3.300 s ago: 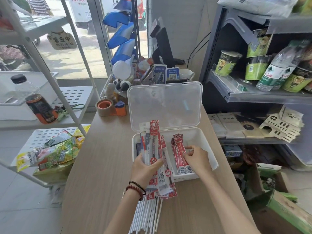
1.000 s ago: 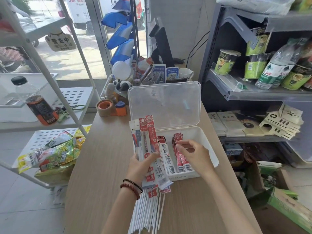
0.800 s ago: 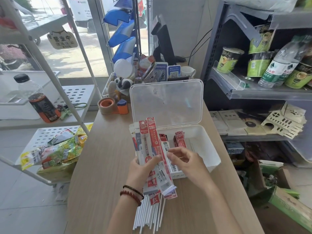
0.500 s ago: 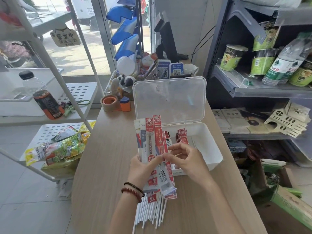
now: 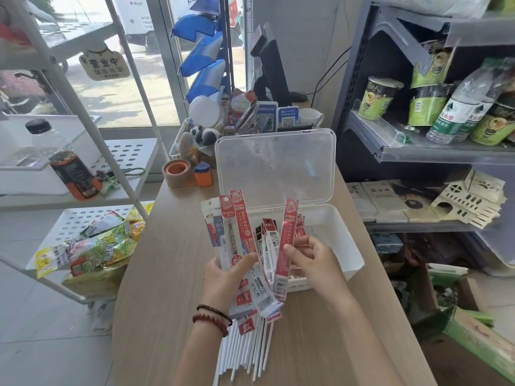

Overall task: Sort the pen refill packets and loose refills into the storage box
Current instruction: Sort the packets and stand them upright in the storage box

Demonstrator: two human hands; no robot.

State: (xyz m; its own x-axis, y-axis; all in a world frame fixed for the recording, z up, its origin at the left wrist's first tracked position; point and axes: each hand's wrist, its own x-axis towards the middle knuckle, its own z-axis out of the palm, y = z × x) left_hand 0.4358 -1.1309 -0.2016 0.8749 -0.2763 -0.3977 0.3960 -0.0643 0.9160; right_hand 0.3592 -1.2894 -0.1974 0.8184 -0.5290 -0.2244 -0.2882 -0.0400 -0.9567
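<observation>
White metal racking [image 5: 125, 154] at far left carries a dark-labelled bottle [image 5: 73, 174] and, one tier lower, a heap of green and yellow snack bags [image 5: 94, 246]; on the wooden tabletop [image 5: 167, 274] a roll of brown tape [image 5: 177, 172] sits touching an orange dispenser [image 5: 203, 177] near the back edge; the person's left hand [image 5: 223, 277], bead bracelets [image 5: 211, 316] at the wrist, grips a fanned bundle of pen refill packets [image 5: 234, 235], thumb pressed across the front and the other fingers wrapped behind, the bundle upright over the box's near-left corner; beneath that wrist a sheaf of loose white refills [image 5: 245, 349] lies on the tabletop, ends towards the camera; the right hand [image 5: 315, 260] pinches a single red packet [image 5: 285, 246] between thumb and curled fingers [image 5: 295, 250], holding it upright just beside the bundle and above the storage box [image 5: 354, 254]; the white box stands open mid-tabletop, its clear lid [image 5: 276, 168] raised at the back, more red packets [image 5: 300, 228] showing inside behind the held one; grey steel shelving [image 5: 418, 153] at right holds green noodle cups [image 5: 376, 98] and water bottles [image 5: 457, 112].
</observation>
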